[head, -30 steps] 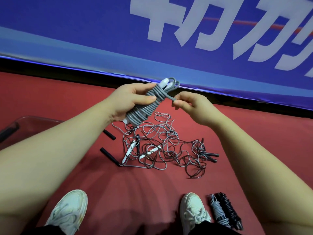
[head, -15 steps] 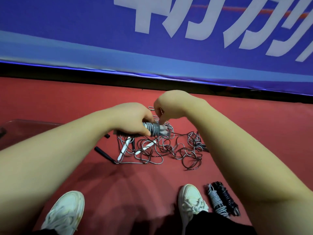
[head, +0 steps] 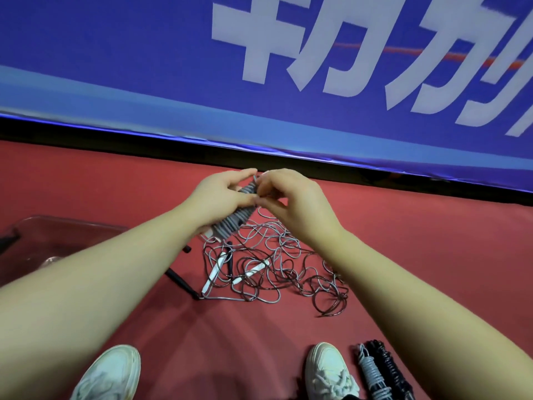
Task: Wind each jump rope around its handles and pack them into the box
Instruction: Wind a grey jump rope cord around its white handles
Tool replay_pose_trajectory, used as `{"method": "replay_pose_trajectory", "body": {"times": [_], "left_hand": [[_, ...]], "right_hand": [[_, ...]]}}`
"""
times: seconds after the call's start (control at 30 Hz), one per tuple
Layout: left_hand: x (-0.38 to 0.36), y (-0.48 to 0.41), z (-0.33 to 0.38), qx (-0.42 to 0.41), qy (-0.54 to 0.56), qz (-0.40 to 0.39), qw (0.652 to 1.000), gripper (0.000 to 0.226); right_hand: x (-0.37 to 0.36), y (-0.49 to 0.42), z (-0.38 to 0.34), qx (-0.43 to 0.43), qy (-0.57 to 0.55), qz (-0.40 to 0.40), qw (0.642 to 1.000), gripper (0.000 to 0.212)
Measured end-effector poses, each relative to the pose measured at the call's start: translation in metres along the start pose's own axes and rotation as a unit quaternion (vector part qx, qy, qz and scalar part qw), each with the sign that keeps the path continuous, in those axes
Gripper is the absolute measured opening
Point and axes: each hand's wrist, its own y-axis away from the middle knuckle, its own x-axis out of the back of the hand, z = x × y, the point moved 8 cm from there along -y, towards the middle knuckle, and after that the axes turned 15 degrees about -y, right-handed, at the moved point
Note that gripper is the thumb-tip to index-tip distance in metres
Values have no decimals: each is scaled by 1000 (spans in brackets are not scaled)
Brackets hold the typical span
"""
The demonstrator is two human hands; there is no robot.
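My left hand [head: 220, 197] grips a grey jump rope wound tightly around its white handles [head: 235, 222], holding the bundle tilted above the floor. My right hand [head: 291, 200] pinches the rope's end at the top of that bundle. Below them, a tangle of loose grey and dark ropes [head: 271, 269] lies on the red floor, with white handles [head: 215, 272] and black handles [head: 180, 281] among it. A clear plastic box [head: 57, 241] sits at the left, partly hidden by my left forearm.
Two wound bundles, one grey [head: 370, 373] and one black [head: 389, 370], lie beside my right shoe [head: 328, 370]. My left shoe [head: 109, 373] is at the bottom left. A blue banner [head: 259, 82] runs along the far edge of the red floor.
Both hands have lifted the wound bundle back up from near the floor, and it now tilts upward. My right hand has closed in on its top end.
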Motion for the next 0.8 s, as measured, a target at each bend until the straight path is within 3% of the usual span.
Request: {"method": "replay_pose_trajectory", "body": {"times": [0.1,0.2,0.27,0.37,0.43,0.5,0.53,0.67,0.73,0.8], "left_hand": [[7,5,19,-43,68,27,996,57],[11,8,30,-73,105,54,990,55],[15,10,35,-96,105,76,987,50],[18,11,42,-135,96,87,982,47],[20,12,44,-158,80,92,980,47],[19,12,45,-167,54,92,980,49],[18,12,45,-171,40,92,980,50],[21,10,40,-157,-89,119,976,40],[19,10,37,-144,-191,121,963,41],[18,10,34,-137,-216,120,959,43]], "right_hand": [[13,7,15,-79,-182,104,975,17],[12,10,29,-141,-381,181,896,26],[11,8,35,-163,-489,236,824,29],[8,7,49,-238,-625,304,678,25],[4,5,54,-297,-668,290,617,21],[1,6,54,-343,-667,242,616,17],[3,8,56,-351,-648,230,635,15],[28,9,57,-317,-498,193,784,15],[31,10,55,-309,-495,186,790,15],[25,12,53,-316,-556,193,744,15]]}}
